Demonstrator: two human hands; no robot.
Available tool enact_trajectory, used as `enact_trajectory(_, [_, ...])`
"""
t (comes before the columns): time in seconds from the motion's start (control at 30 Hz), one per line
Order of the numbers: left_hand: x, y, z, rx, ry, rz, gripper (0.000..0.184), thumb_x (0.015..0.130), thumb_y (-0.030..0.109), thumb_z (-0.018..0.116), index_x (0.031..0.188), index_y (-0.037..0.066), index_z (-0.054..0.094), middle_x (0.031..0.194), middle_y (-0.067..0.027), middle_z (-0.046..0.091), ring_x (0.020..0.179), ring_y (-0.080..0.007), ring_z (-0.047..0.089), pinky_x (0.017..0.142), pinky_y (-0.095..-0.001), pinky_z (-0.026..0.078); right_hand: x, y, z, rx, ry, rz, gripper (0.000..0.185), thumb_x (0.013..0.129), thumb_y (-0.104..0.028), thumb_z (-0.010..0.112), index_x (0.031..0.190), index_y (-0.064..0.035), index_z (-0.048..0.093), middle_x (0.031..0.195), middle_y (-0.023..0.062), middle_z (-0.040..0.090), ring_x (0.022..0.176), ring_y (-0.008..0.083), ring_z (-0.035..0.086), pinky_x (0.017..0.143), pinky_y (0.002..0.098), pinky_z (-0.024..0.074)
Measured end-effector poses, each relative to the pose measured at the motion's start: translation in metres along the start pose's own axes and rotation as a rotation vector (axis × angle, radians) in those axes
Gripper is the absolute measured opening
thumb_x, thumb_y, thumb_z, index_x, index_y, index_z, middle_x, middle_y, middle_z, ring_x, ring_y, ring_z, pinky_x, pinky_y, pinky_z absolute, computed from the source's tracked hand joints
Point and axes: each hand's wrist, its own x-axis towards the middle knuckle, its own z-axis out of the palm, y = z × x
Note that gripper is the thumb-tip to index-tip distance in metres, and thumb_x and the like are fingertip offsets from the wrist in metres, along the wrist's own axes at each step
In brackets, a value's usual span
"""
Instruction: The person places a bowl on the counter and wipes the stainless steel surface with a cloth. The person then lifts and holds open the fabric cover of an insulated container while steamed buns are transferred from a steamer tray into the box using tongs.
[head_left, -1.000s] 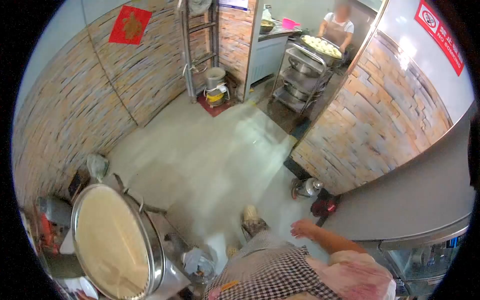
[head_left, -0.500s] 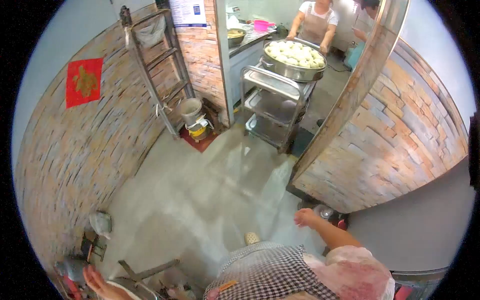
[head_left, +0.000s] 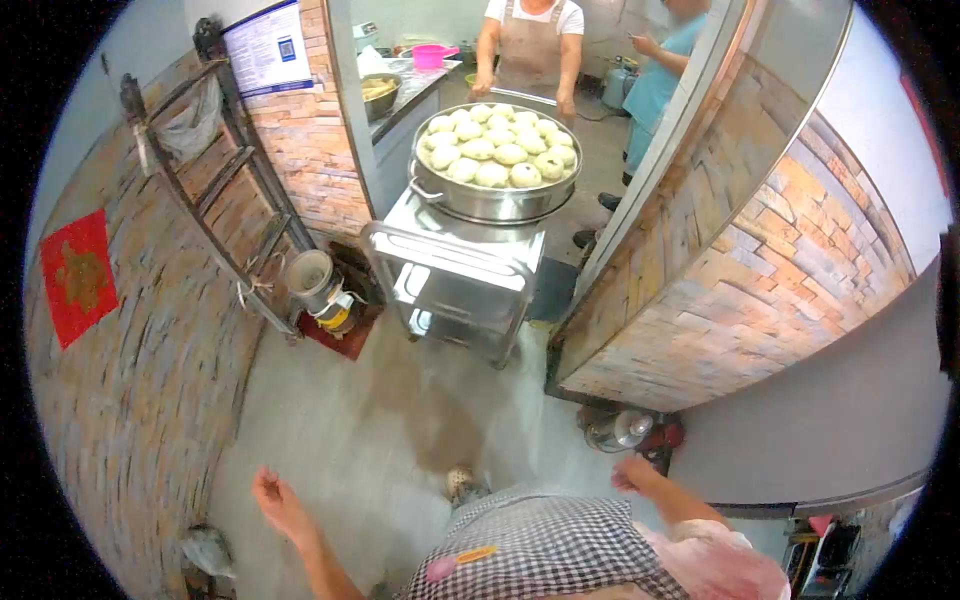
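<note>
My left hand (head_left: 274, 490) is held out over the floor to the left, fingers loosely bent and apart, with nothing in it. On the other side, my right hand (head_left: 632, 474) hangs beside my checked apron (head_left: 540, 530), also holding nothing, its fingers relaxed and slightly blurred. Neither hand touches anything. Ahead of me stands a metal trolley (head_left: 455, 262) in a doorway. A large round steamer tray (head_left: 500, 203) full of pale buns (head_left: 510, 154) rests on its top. Another person in a brown apron (head_left: 532, 45) grips the trolley's far handle.
A wooden ladder (head_left: 225, 175) leans at the left wall, near a bucket (head_left: 312, 280) on a red mat. A stone-faced partition (head_left: 720, 300) borders the doorway on the right, with a metal pot (head_left: 622, 430) at its foot. A person in blue (head_left: 665, 80) stands behind.
The trolley with the buns is nearer and further left in view. My left hand has swung forward and up from the lower left corner. My right hand is slightly lower.
</note>
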Motion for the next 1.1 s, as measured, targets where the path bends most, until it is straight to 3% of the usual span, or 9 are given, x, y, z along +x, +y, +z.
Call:
enact_trajectory(0.1, [0.013,0.012,0.043,-0.146,-0.089,-0.029,0.032,0.083,-0.006,0.044,0.112,0.004,0.051,0.094,-0.0022,0.049,0.089,-0.0128,0.048,0.084,-0.0254,0.039,0.002,0.014,-0.001,-0.124,-0.052,0.066,0.039,0.085,-0.025,0.058,0.116,-0.0036,0.052,0.096,0.0132,0.061,0.080,0.0215,0.062,0.062,0.0374,0.0527])
enact_trajectory(0.37, [-0.007,0.031,0.131,-0.119,-0.253,-0.067,0.042,0.073,-0.013,0.043,0.110,0.003,0.051,0.091,-0.0017,0.047,0.084,-0.0101,0.046,0.079,-0.0227,0.040,0.051,-0.046,-0.001,-0.284,-0.062,-0.049,0.034,0.086,-0.026,0.055,0.109,-0.0010,0.056,0.091,0.0128,0.063,0.078,0.0228,0.063,0.064,0.0368,0.0530])
enact_trajectory(0.47, [-0.030,0.050,0.164,0.031,-0.252,-0.061,0.044,0.070,-0.013,0.042,0.110,0.002,0.052,0.090,-0.0017,0.046,0.082,-0.0099,0.045,0.077,-0.0219,0.040,0.120,-0.054,-0.043,-0.238,-0.117,0.078,0.030,0.088,-0.027,0.053,0.105,-0.0021,0.057,0.092,0.0131,0.063,0.078,0.0223,0.063,0.063,0.0367,0.0534])
enact_trajectory(0.53, [-0.044,0.081,0.196,0.093,-0.229,-0.089,0.044,0.069,-0.014,0.042,0.109,0.002,0.052,0.089,-0.0021,0.046,0.082,-0.0104,0.046,0.078,-0.0224,0.040,0.117,-0.113,-0.057,-0.524,-0.133,-0.019,0.027,0.089,-0.027,0.050,0.102,-0.0044,0.057,0.091,0.0126,0.062,0.081,0.0223,0.062,0.064,0.0390,0.0520])
enact_trajectory(0.6, [-0.068,0.107,0.228,0.048,-0.206,-0.125,0.045,0.068,-0.014,0.041,0.109,0.001,0.052,0.089,-0.0026,0.047,0.083,-0.0115,0.047,0.080,-0.0234,0.040,0.180,-0.124,-0.106,-0.431,-0.338,0.071,0.027,0.087,-0.028,0.052,0.100,-0.0049,0.057,0.092,0.0113,0.059,0.086,0.0230,0.059,0.067,0.0437,0.0502])
enact_trajectory(0.7, [-0.095,0.119,0.261,0.008,-0.220,-0.128,0.045,0.070,-0.008,0.051,0.114,0.002,0.051,0.105,-0.0094,0.052,0.100,-0.0195,0.050,0.091,-0.0326,0.038,0.231,-0.148,-0.162,-0.483,-0.460,0.042,0.026,0.085,-0.027,0.054,0.099,-0.0060,0.058,0.097,0.0125,0.057,0.089,0.0251,0.058,0.072,0.0459,0.0492])
enact_trajectory(0.8, [-0.118,0.158,0.303,0.452,-0.191,0.069,0.056,0.071,0.003,0.064,0.124,0.004,0.047,0.131,-0.0191,0.040,0.124,-0.0321,0.037,0.102,-0.0430,0.030,0.245,-0.187,-0.194,-0.665,-0.441,-0.094,0.025,0.082,-0.026,0.055,0.098,-0.0071,0.061,0.105,0.0153,0.056,0.091,0.0276,0.058,0.076,0.0456,0.0491])
enact_trajectory(0.9, [-0.140,0.178,0.339,0.782,-0.230,0.117,0.068,0.070,0.014,0.071,0.131,0.006,0.042,0.144,-0.0228,0.021,0.133,-0.0409,0.021,0.107,-0.0489,0.020,0.267,-0.229,-0.229,-0.301,-0.704,0.024,0.025,0.079,-0.025,0.056,0.097,-0.0082,0.063,0.113,0.0181,0.055,0.093,0.0301,0.058,0.081,0.0454,0.0490])
enact_trajectory(1.1, [-0.153,0.175,0.345,1.091,-0.093,0.207,0.057,0.071,0.004,0.062,0.125,0.005,0.046,0.142,-0.0220,0.028,0.129,-0.0446,0.026,0.105,-0.0468,0.028,0.285,-0.289,-0.239,-1.346,-0.523,-0.601,0.018,0.079,-0.023,0.057,0.084,-0.0059,0.061,0.090,0.0139,0.057,0.078,0.0266,0.057,0.071,0.0415,0.0485])
